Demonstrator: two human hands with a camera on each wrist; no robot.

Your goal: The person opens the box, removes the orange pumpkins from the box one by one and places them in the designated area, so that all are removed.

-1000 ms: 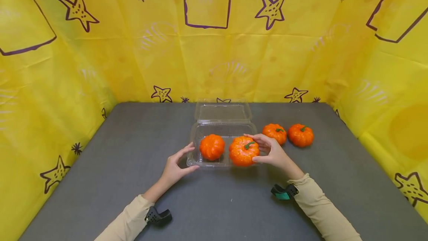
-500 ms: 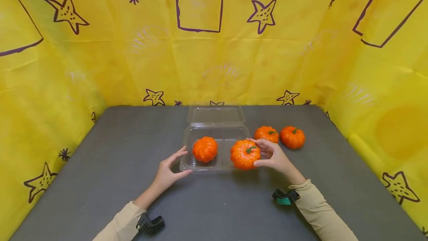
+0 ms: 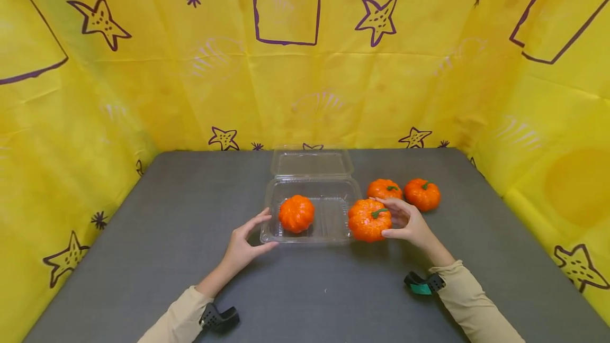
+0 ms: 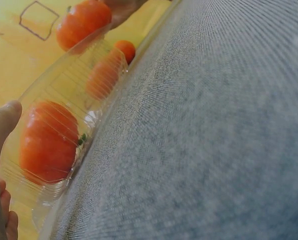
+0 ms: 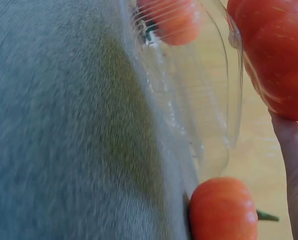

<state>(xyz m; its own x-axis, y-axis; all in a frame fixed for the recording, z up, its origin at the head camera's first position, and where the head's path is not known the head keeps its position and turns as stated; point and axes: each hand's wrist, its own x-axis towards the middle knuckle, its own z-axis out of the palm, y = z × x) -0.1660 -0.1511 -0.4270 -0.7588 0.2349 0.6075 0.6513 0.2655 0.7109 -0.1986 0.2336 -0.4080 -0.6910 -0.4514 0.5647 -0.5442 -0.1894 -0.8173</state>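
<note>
In the head view my right hand (image 3: 411,225) grips an orange toy pumpkin (image 3: 369,220) with a green stem, thumb in front and fingers behind. The pumpkin is held up over the right end of a clear plastic clamshell box (image 3: 330,226); in the right wrist view the held pumpkin (image 5: 281,55) is above the box rim. Another pumpkin (image 3: 296,214) lies on its side in the left half of the box, stem hidden from above. My left hand (image 3: 243,245) touches the box's front left corner with extended fingers and thumb; its thumb (image 4: 6,120) rests at the rim.
Two more pumpkins stand right of the box, one nearer (image 3: 384,189) and one farther right (image 3: 422,195). The box lid (image 3: 312,163) lies folded back behind it. A grey table (image 3: 305,300) lies beneath, and a yellow patterned cloth (image 3: 286,83) encloses three sides.
My right hand has moved right with its pumpkin, from over the box's right half to its right end. The left hand stays at the corner. The head view has shifted slightly.
</note>
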